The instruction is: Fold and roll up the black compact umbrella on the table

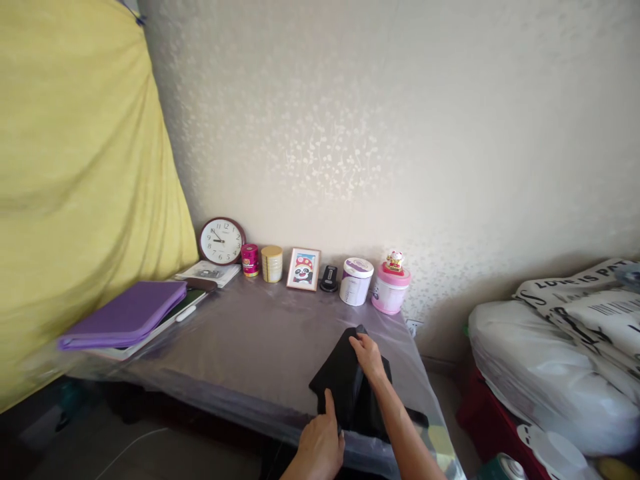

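A black, folded, smooth-looking item [344, 373], perhaps a bag or a cover, lies at the right front of the table; its exact kind is unclear. My right hand [369, 359] pinches its upper edge, fingers closed over the fold. At its lower left, my left hand [320, 441] grips the near edge, the index finger stretched along the black surface and the other fingers curled, partly hidden. Part of the black item spreads to the right beneath my right forearm.
Along the wall stand a round clock [223, 241], a pink tin [250, 261], a yellow-lidded jar [272, 265], a panda picture frame [303, 269], a white tub [357, 283] and a pink tub [391, 289]. A purple folder [125, 313] lies left. Bulky bags [540, 367] sit right.
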A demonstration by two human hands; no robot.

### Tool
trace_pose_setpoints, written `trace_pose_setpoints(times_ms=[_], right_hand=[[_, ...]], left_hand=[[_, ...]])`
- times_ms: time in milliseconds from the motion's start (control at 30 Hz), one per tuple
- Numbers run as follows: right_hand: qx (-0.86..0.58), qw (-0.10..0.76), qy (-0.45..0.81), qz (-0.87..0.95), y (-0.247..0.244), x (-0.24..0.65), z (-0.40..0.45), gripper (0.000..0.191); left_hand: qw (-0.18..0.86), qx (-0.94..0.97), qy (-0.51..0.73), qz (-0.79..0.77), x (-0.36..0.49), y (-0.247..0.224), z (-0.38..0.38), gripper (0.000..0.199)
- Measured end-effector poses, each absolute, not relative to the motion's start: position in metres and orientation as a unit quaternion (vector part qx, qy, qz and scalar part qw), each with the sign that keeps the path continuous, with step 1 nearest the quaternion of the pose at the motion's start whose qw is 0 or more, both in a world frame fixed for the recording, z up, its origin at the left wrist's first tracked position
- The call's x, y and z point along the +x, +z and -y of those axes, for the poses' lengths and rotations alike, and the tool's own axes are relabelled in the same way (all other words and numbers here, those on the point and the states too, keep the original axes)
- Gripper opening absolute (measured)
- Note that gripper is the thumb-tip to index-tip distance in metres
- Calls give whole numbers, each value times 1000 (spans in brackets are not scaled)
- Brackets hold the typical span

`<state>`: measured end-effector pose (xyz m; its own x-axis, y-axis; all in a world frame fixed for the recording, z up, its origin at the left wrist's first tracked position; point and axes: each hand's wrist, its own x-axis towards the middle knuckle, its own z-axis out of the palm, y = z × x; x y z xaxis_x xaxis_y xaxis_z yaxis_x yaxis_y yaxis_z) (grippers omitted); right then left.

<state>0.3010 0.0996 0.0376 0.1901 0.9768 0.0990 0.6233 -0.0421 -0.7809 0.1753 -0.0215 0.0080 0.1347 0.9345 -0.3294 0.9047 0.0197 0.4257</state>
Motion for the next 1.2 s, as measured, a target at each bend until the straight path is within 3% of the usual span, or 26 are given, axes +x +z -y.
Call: trace_pose_setpoints(times_ms=[400,600,833,1033,1200], right_hand=[[-662,254,230,667,28,284,-100,25],[-615,263,262,696,29,283,-94,21],[-567,255,171,764,28,280,-73,25],[-460,315,103,824,18,285,-41,26],[-417,334,39,845,10,299,-48,24]], left_hand=[[284,703,66,-648,163,10,28,72],[257,733,63,-627,161,28,33,77],[255,738,17,-624,173,18,18,83],[256,730,33,-632,171,4,16,76],[265,723,32,-637,172,6,15,82]])
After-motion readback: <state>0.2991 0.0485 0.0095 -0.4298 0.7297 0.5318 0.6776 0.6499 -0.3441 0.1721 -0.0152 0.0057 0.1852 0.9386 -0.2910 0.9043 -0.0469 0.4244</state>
